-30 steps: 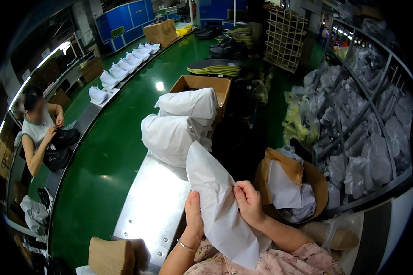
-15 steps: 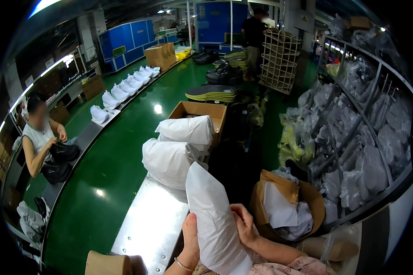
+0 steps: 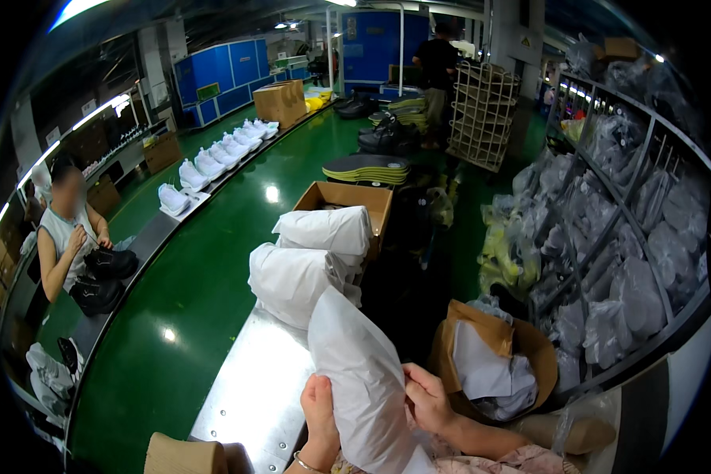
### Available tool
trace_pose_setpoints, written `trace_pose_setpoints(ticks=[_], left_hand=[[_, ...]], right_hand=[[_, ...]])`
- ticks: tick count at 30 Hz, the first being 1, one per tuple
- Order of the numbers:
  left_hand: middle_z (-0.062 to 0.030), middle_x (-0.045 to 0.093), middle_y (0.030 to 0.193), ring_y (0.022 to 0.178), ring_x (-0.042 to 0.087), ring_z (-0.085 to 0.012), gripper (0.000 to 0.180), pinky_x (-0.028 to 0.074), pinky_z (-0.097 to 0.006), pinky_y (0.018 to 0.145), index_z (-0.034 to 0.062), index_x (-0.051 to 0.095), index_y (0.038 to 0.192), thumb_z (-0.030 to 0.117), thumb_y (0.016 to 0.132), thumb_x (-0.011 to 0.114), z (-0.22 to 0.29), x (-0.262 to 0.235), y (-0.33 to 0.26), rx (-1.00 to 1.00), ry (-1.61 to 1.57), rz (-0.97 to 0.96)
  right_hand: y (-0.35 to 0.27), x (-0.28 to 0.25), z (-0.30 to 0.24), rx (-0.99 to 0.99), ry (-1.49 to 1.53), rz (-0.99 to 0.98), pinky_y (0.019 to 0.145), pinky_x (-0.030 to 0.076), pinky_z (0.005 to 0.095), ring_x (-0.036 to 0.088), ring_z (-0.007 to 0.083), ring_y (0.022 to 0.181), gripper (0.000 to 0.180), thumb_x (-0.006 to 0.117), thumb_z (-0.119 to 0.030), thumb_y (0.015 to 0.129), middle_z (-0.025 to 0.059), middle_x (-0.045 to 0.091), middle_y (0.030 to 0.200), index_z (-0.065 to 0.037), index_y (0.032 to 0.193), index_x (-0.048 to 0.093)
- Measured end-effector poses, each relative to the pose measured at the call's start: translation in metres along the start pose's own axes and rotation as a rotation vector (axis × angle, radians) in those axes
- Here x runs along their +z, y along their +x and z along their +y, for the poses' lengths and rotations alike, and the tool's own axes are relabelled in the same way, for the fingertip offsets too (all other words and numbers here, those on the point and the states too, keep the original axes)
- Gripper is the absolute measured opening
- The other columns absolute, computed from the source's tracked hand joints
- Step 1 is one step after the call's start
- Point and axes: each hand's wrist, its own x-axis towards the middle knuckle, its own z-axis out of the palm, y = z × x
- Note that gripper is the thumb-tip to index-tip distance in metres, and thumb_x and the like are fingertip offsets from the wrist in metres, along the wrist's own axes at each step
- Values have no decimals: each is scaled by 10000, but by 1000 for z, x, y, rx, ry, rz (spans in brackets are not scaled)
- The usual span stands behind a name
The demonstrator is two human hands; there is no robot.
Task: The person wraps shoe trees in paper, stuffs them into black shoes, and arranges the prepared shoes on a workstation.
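One near bundle [image 3: 292, 280] and one far bundle [image 3: 324, 227] lie ahead of me, both covered in white paper. They look done to me. The near bundle sits at the far end of the shiny table [image 3: 249, 387]. The far bundle is right by an open brown box [image 3: 381, 207], and I can't tell what it rests on.

The paper bundle [image 3: 362, 379] is up in front of me, close to my lap. Its pointy top leans a bit to the left, toward the other two. My left grip [image 3: 320, 411] holds its left side, with the thumb showing and the other fingers hidden behind. My right grip [image 3: 429, 401] pinches the paper at the right side. So both of my grips are full of the same thing.

I think this one is not all done. The top looks closed up, but the paper is creased and runs down long at the bottom, and it is not set down with the others. I can't see what is inside it.

More white sheets [image 3: 478, 359] sit in a brown tub [image 3: 547, 359] on my right, so there is more paper left.
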Motion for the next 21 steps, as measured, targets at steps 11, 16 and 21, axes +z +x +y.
trace_pose_setpoints(ticks=[11,16,21], left_hand=[[-78,602,985,863,564,-133,307,456,-263,782,-34,514,1046,218,878,563,-11,-15,7,48,-65,21],[-116,576,1112,996,564,-194,513,448,-322,884,-60,474,1152,288,820,653,-4,-18,4,-60,-247,-234],[-137,495,1233,1124,495,-250,835,413,-395,955,-34,346,1288,430,709,731,-11,-29,3,-237,-314,-391]], right_hand=[[-7,29,9,-93,7,200,714,403,200,487,76,785,272,464,-255,938,-7,533,901,-39,1086,534],[6,2,32,50,337,98,933,364,260,486,139,1050,339,393,-225,967,57,542,1143,17,1191,475],[13,3,21,98,395,58,868,389,249,505,119,961,302,390,-252,962,34,560,1053,-23,1121,504]])
